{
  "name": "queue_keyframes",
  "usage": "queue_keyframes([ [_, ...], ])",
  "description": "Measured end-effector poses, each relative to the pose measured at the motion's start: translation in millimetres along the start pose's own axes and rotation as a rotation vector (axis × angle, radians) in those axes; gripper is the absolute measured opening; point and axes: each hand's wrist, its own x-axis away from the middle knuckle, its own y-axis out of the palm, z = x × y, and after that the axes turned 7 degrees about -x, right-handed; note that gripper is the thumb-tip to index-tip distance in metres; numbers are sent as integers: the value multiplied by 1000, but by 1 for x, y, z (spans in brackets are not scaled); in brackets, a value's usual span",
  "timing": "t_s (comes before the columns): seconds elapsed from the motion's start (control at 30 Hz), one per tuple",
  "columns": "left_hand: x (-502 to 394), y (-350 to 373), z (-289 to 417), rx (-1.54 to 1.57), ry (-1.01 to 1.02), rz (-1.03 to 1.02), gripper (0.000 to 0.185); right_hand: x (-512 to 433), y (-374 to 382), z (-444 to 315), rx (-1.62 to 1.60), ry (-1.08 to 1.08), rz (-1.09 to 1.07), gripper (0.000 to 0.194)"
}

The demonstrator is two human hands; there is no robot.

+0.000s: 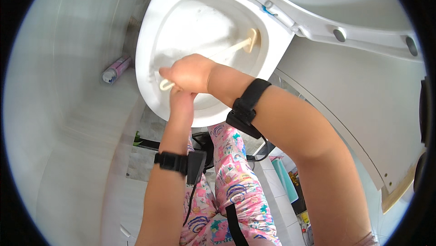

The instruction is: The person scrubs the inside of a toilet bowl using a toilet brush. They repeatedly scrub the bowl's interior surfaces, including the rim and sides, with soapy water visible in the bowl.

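My right hand (190, 74) is closed around the handle of a cream long-handled toilet brush (235, 47), over the front left of a white toilet bowl (144, 58). Past my fist, the handle's looped end sticks out to the left. The brush's flat oval head rests against the bowl's inner wall at the back right. Just below, my left hand (183, 99) is closed at the handle near the loop and touches my right hand. Its fingers are mostly hidden. The raised toilet seat (316, 23) stands at the upper right, hinged to the bowl's back edge.
A pink and white spray can (116, 70) is by the wall on the left. A pale panel (354, 99) stands close on my right. Black straps with cabled boxes (196, 167) circle both forearms. A teal object (285, 180) and several small items lie at the lower right.
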Motion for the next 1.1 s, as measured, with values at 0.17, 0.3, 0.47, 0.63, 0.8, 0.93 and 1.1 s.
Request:
queue_keyframes([
  [0.17,49,-35,3,243,-113,229,21,13,12,2,58,-118,-191,24],
  [0.3,64,-36,13,186,-30,249,15,47,31,6,139,-77,-319,23],
  [0.47,61,-21,35,90,-46,77,15,74,41,-7,-16,-176,-124,17],
  [0.63,60,-14,43,101,-27,87,14,76,33,-6,-89,-131,122,25],
  [0.8,61,-10,41,35,-97,46,14,87,28,28,220,-123,-85,13],
  [0.93,59,0,34,-29,-122,-28,13,107,47,21,59,-81,299,13],
  [1.1,66,9,21,3,-158,-45,13,129,74,-10,-280,-18,464,15],
])
